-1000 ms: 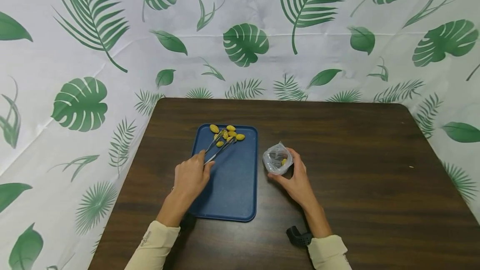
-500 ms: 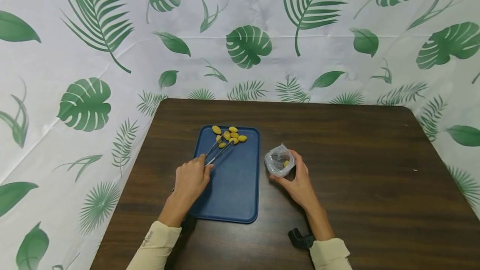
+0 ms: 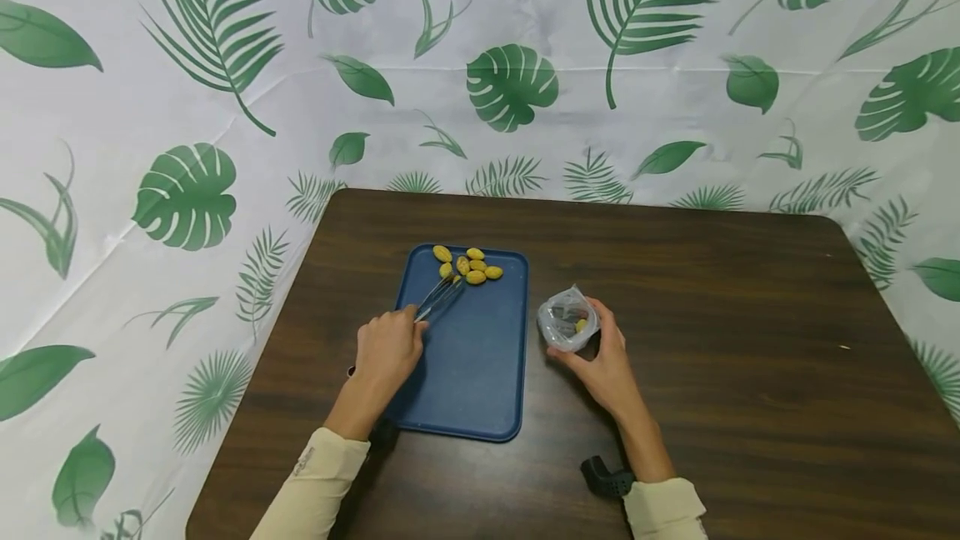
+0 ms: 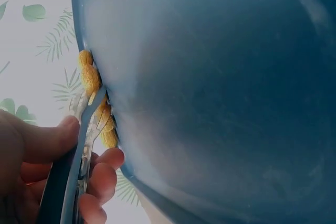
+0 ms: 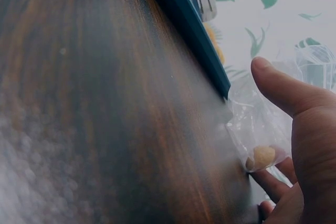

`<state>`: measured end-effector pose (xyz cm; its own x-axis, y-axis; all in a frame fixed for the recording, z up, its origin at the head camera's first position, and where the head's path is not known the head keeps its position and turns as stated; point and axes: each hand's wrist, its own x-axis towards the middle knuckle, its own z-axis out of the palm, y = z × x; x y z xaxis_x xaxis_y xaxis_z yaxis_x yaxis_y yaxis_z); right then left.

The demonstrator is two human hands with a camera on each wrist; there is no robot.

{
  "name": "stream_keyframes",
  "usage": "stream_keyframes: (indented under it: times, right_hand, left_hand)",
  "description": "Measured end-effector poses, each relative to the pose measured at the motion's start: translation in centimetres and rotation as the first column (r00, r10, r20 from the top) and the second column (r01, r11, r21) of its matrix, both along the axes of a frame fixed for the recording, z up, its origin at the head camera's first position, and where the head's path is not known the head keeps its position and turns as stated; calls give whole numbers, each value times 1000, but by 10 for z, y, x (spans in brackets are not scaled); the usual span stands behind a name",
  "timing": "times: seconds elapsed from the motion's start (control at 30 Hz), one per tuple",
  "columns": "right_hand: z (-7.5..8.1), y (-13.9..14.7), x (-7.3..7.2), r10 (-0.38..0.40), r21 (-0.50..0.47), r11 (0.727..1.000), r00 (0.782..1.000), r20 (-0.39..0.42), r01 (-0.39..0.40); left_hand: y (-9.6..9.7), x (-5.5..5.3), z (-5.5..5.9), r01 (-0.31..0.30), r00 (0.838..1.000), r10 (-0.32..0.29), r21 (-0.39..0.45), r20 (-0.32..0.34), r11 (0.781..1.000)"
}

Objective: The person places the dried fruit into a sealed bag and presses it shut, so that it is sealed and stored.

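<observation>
I see the left hand (image 3: 388,355) at nine o'clock on the blue tray (image 3: 472,365), its fingers wrapped round tongs (image 3: 443,297). At twelve lie yellow ovals (image 3: 476,277), probably light and quick to roll; I'd nip their middles. At three, a clear bag (image 3: 558,322), likely limp, best held near its rim, sits gripped in the right hand (image 3: 606,361).

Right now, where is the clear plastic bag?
In the head view, the clear plastic bag is just to the right of the blue tray, held in the person's right hand, with something yellow inside.
</observation>
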<state>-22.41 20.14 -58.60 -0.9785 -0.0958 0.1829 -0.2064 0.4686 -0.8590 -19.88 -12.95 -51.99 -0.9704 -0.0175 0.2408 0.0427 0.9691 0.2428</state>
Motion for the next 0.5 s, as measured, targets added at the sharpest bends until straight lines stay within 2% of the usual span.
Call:
stream_keyframes:
  times: [0.2,0.5]
  right_hand:
    - [2,5,-1,-14,2,1000,1000,-20,14]
    - [1,4,2,-5,25,1000,1000,-6,6]
  left_hand:
    - [5,-3,4,23,1000,-23,5,-18,1000]
    - [6,5,11,9,1000,-9,50,-9,999]
